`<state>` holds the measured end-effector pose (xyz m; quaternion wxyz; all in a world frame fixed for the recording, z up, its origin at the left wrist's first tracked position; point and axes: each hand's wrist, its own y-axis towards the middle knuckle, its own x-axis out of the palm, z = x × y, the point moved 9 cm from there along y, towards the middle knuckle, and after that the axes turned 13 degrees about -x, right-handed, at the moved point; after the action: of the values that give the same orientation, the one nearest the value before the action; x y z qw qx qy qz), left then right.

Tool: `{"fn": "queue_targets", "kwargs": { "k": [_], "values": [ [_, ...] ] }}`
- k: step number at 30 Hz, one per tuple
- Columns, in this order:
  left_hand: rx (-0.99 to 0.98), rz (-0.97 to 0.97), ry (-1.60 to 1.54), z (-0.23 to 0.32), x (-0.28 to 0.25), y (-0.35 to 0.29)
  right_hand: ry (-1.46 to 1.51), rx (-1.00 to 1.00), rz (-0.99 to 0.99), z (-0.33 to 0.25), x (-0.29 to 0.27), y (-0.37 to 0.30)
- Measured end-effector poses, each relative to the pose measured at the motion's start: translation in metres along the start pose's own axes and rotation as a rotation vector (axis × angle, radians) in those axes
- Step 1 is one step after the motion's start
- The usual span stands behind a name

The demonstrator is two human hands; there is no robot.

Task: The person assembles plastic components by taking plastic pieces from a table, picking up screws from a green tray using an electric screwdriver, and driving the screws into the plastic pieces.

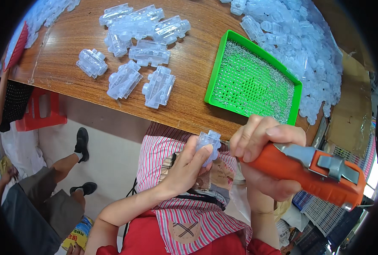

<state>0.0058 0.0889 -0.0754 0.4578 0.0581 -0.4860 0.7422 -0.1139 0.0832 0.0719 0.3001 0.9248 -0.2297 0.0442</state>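
Observation:
My left hand [184, 169] is closed around a clear plastic part [209, 141], held just off the front edge of the table, with the thumb across its side. My right hand [265, 138] grips an orange electric screwdriver [321, 174] with a metal lever on its side. The screwdriver lies almost level, its front end pointing left at the plastic part. My fingers partly hide its tip, so I cannot tell whether the bit touches the part. Beyond my right hand is a green perforated tray [213, 91] holding many small silver screws [278, 85].
Several clear plastic housings [158, 87] lie on the brown wooden table [184, 80]. A large heap of clear parts [299, 51] covers its right side. At the left are a red stool [40, 112], a red basket [17, 46] and other people's legs [65, 165] and arms.

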Motion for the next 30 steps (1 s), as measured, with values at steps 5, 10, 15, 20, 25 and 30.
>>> {"fn": "queue_targets", "kwargs": {
  "k": [5,10,15,20,25,30],
  "values": [
    [-0.021,0.014,-0.012,-0.01,-0.007,0.002,-0.053,0.034,-0.032,0.013,0.006,-0.008],
    [0.069,0.067,0.012,0.002,-0.003,0.002,-0.055,-0.021,-0.045,0.021,0.006,-0.013],
    [0.07,0.073,0.055,0.005,-0.007,-0.001,-0.095,0.01,-0.092,0.022,0.015,-0.013],
    [0.105,0.069,0.023,0.004,-0.002,0.002,-0.285,0.169,0.025,0.026,-0.002,-0.027],
    [0.034,0.048,0.022,0.0,0.0,-0.001,0.087,-0.106,0.082,-0.004,-0.02,0.02],
    [0.075,0.048,0.215,0.009,-0.006,-0.011,-0.117,-0.117,0.249,0.025,-0.064,0.039]
  ]
}}
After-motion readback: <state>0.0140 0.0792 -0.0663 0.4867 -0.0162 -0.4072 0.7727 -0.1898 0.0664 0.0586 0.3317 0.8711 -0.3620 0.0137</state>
